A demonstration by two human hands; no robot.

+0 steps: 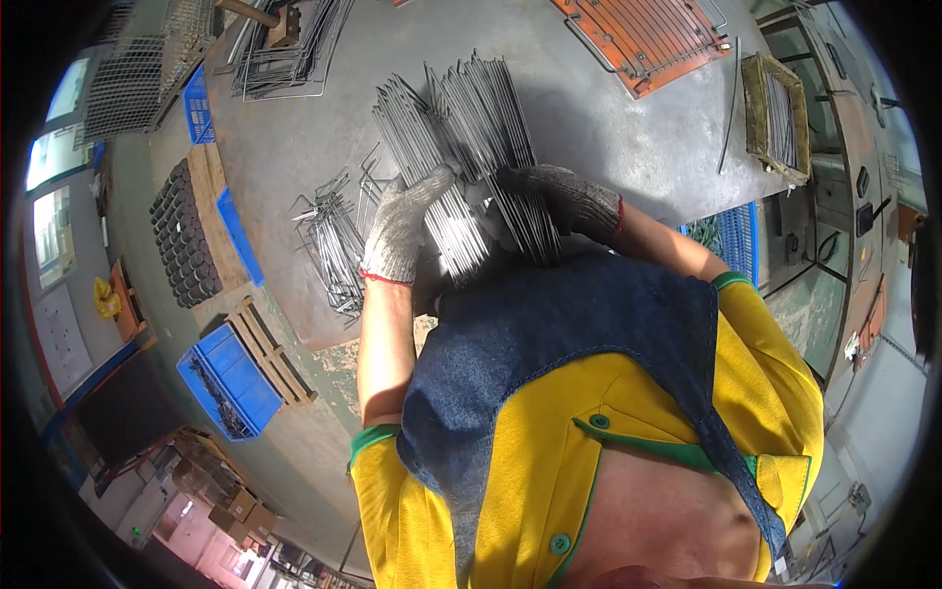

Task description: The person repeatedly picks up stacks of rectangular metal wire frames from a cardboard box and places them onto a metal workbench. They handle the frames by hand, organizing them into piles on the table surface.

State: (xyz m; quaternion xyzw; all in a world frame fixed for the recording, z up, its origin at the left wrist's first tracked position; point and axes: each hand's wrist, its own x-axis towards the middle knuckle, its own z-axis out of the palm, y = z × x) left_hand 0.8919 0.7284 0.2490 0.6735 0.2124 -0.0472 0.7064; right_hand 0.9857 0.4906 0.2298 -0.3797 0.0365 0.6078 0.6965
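Note:
Two bundles of thin grey metal wire rods stand side by side on the metal table, near its front edge. My left hand (pixel 400 224), in a pale knitted glove, is closed round the left bundle (pixel 412 137), its thumb lying across the rods. On the right bundle (pixel 486 113), my right hand (pixel 569 196) grips from the outer side in a darker, shaded glove. The bundles lean slightly apart at their far ends and meet near the thumbs. Fingers beneath the rods are mostly hidden. Left of my left hand lies a pile of small bent wire pieces (pixel 334 250).
Bent wire frames (pixel 285 64) and a wooden-handled hammer (pixel 285 25) lie at the far left of the table (pixel 628 137). An orange jig plate (pixel 648 39) sits far right. A box of rods (pixel 777 118) stands at the right edge. Blue crates (pixel 231 378) flank the table.

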